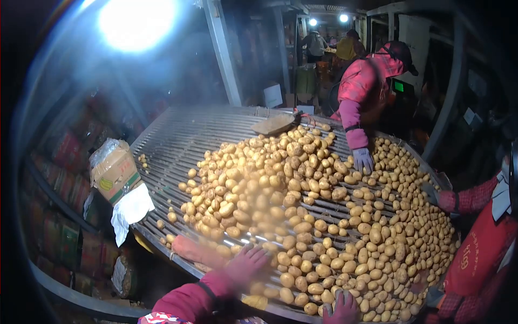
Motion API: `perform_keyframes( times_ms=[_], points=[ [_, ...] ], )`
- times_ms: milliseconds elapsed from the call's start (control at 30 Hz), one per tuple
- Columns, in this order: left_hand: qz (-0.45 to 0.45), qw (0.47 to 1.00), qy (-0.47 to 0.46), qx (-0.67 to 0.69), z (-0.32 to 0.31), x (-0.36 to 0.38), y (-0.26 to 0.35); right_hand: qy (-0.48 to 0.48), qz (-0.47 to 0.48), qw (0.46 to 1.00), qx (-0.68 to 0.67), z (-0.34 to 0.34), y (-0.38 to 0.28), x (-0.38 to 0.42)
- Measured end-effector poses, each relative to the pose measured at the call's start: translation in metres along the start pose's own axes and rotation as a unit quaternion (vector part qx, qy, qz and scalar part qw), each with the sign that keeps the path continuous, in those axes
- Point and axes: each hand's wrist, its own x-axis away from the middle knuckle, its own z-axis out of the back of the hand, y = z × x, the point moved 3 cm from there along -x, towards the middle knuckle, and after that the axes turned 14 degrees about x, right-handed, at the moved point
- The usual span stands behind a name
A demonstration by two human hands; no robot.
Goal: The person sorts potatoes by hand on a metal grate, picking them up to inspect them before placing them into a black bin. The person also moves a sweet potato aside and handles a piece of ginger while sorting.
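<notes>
Many loose potatoes (259,178) lie heaped on a slatted metal sorting table (178,135). My left hand (248,264), in a pinkish glove, reaches over the near edge of the heap. Its fingers are stretched out and touch or hover just at the potatoes; glare and a smudge blur this spot. At the bottom of the view my right hand (342,309), also gloved, rests at the near potatoes with its fingers apart. Nothing shows in either hand. An orange-pink cloth-like thing (197,251) lies by my left wrist at the table's edge.
Across the table a person in pink (359,92) reaches a gloved hand (363,160) to the potatoes. Another person in a red apron (480,248) works at the right. A scoop (273,125) lies at the back; a cardboard box (115,170) stands at the left edge.
</notes>
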Motion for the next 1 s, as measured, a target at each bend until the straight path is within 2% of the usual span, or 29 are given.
perform_keyframes(
  times_ms=[67,200,267,333,433,467,533,600,700,733,767,800,900,933,967,1000],
  points=[
    [0.005,1.000,0.003,-0.009,0.001,0.001,0.001,0.024,-0.005,1.000,0.004,-0.006,-0.001,-0.001],
    [0.011,1.000,0.002,0.005,0.008,-0.001,0.008,0.009,0.011,1.000,0.013,0.010,-0.002,-0.002],
    [0.023,0.999,0.000,0.027,0.013,-0.006,0.010,0.046,0.062,0.994,0.072,0.013,-0.007,-0.003],
    [0.045,0.998,-0.026,0.043,0.021,-0.011,0.015,0.047,0.067,0.992,0.101,0.014,-0.008,-0.004],
    [0.060,0.997,-0.053,-0.002,0.025,-0.012,0.023,0.017,0.058,0.996,0.066,0.006,-0.003,0.001],
    [0.052,0.998,-0.030,0.007,0.023,-0.010,0.022,0.010,0.054,0.996,0.070,0.007,-0.005,-0.002],
    [0.008,1.000,-0.006,0.002,-0.016,0.004,-0.006,-0.019,0.018,1.000,-0.013,0.012,-0.002,-0.009],
    [0.032,0.989,-0.021,0.143,-0.009,0.004,-0.007,-0.057,-0.021,0.998,-0.017,0.003,0.001,-0.004],
    [0.020,0.996,0.049,0.070,-0.018,0.006,-0.002,-0.078,0.004,0.997,-0.019,0.007,0.008,-0.008],
    [0.019,0.996,0.064,0.054,-0.016,0.005,-0.004,-0.117,-0.001,0.993,-0.002,0.011,0.012,-0.014],
    [0.015,0.997,0.052,0.052,-0.018,0.004,-0.008,-0.087,0.013,0.990,-0.106,0.013,0.020,-0.022],
    [0.012,0.998,0.046,0.046,-0.020,0.005,-0.010,-0.078,-0.013,0.985,-0.150,0.024,0.020,-0.034],
    [0.028,0.997,0.032,0.059,-0.016,0.006,-0.010,-0.032,0.033,0.981,-0.189,0.043,0.014,-0.073],
    [0.032,0.997,0.020,0.063,-0.017,0.005,-0.011,-0.016,0.084,0.979,-0.182,0.048,0.004,-0.087],
    [0.017,0.996,0.054,0.067,-0.020,0.006,-0.012,-0.001,0.135,0.975,-0.176,0.051,-0.007,-0.099],
    [0.019,0.996,0.055,0.071,-0.019,0.006,-0.011,-0.004,0.136,0.975,-0.174,0.047,-0.016,-0.110]
  ],
)
